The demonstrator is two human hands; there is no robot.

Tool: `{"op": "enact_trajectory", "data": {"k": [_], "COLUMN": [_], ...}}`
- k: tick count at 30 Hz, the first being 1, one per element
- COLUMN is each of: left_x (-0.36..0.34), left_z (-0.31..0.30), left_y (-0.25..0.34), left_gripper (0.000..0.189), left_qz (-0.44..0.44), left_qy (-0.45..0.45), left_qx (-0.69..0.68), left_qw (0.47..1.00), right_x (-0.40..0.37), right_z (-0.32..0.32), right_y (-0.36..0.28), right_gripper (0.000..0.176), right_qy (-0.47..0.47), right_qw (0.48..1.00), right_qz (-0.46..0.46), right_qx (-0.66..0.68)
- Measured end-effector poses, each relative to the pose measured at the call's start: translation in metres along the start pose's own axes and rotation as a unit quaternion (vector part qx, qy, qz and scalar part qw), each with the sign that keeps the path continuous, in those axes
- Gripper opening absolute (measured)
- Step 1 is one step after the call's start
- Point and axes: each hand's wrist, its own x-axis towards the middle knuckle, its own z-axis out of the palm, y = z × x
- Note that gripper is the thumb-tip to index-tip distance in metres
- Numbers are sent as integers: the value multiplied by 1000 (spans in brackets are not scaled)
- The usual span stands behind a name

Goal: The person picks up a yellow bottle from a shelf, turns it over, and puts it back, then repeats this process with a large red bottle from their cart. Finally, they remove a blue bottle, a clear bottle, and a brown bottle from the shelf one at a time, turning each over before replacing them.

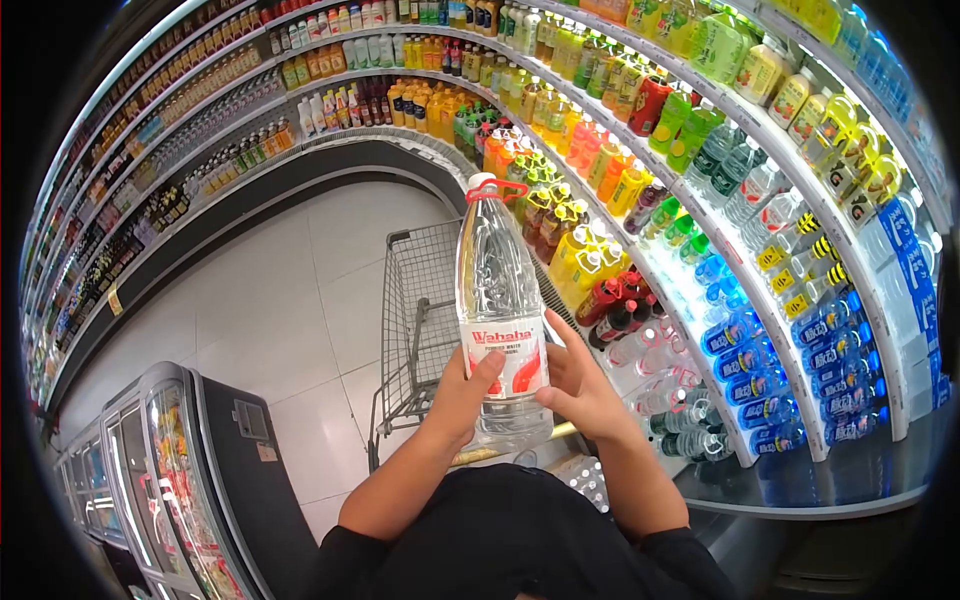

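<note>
A large clear water bottle (pixel 499 270) with a white cap, a red carrying ring and a red-and-white label stands upright in front of my body. My left hand (pixel 462 392) grips its lower left side, the thumb lying on the label. On the lower right side, my right hand (pixel 585 388) holds the same bottle, thumb near the label's bottom edge and the other fingers partly behind it. Behind the bottle is a wire shopping cart (pixel 420 290), partly hidden by the bottle and my arms.
Curved shelves (pixel 720 235) of drink bottles run along the right and round the back to the left. A black freezer cabinet (pixel 250 470) with glass doors stands at lower left. Pale floor tiles (pixel 270 300) lie between. Wrapped bottles (pixel 585 480) sit low, beside my right forearm.
</note>
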Motion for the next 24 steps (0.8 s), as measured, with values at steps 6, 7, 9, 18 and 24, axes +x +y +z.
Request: {"op": "enact_trajectory", "data": {"k": [6, 7, 9, 18, 24], "left_x": [-8, -10, -13, -19, -15], "left_z": [12, 12, 10, 9, 8], "left_y": [0, 0, 0, -2, -5], "left_gripper": [52, 53, 54, 58, 63], "left_qz": [51, 59, 65, 89, 80], "left_qy": [45, 45, 31, -11, -9], "left_qx": [33, 36, 40, 115, 116], "left_qw": [997, 997, 997, 989, 990], "right_x": [-1, -3, -6, -4, 0], "right_z": [18, 23, 25, 24, 21], "right_y": [17, 13, 18, 20, 18], "right_gripper": [110, 109, 110, 80, 69], "right_qy": [0, 3, 6, 51, 61], "right_qw": [998, 999, 998, 986, 983], "right_qz": [-47, -41, -53, 20, -1], "right_qx": [-33, -3, -20, 160, 175]}}
